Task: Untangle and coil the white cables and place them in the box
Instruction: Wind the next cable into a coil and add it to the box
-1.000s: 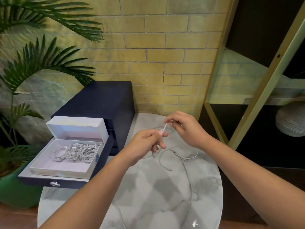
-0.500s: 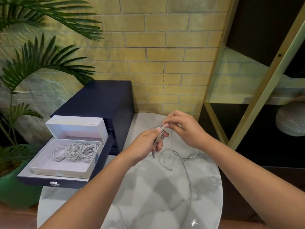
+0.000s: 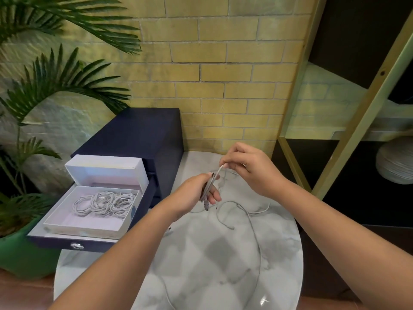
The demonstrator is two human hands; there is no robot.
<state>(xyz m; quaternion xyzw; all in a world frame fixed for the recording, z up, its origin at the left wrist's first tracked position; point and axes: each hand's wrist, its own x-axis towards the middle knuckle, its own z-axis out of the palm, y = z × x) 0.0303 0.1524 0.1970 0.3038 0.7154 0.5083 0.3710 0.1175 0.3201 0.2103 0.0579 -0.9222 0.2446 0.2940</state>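
Above the far part of the marble table, my left hand (image 3: 196, 193) grips a few folded turns of a white cable (image 3: 252, 222), its plug end hanging below the fingers. My right hand (image 3: 250, 168) pinches the same cable just above and to the right, bending it toward the left hand. The cable's loose length trails in curves over the tabletop toward the near edge. A white box (image 3: 89, 227) lies open in a pulled-out drawer at the left, with several coiled white cables (image 3: 104, 203) inside.
The round marble table (image 3: 201, 265) fills the foreground. A dark blue drawer cabinet (image 3: 138, 135) stands at its back left, its bottom drawer open. A potted palm (image 3: 26, 249) stands far left, a gold-framed shelf (image 3: 348, 130) at right, a brick wall behind.
My right hand has carried the cable down to my left hand, adding another turn to the bundle there. The left hand has tilted slightly and now holds more strands.
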